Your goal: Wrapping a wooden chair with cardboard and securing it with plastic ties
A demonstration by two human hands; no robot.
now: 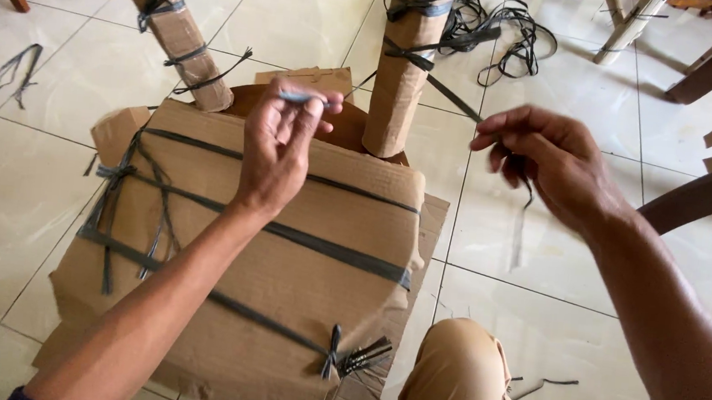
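Currently, wrapped: cardboard-covered seat (pixel 280 279), two legs tied.
Hands: left hand (pixel 279 146) and right hand (pixel 552 161) apart, each pinching black strap (pixel 455 97).
Remaining: strap unknotted.

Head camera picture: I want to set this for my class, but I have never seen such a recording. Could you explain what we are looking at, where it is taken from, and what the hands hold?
This is one picture from a camera worn on a person's head, looking down at their own two bare hands. No machine is involved. On the pale tiled floor lies a piece of furniture wrapped in brown cardboard, with two cardboard-wrapped legs pointing up and away; it looks like an upturned chair. Dark flat plastic straps are tied across the cardboard. The left hand pinches the end of a thin grey strap between its fingertips. The right hand pinches a dark strap that runs to the nearer leg. The person's knee in tan trousers shows at the bottom. A loose heap of black strapping lies behind.
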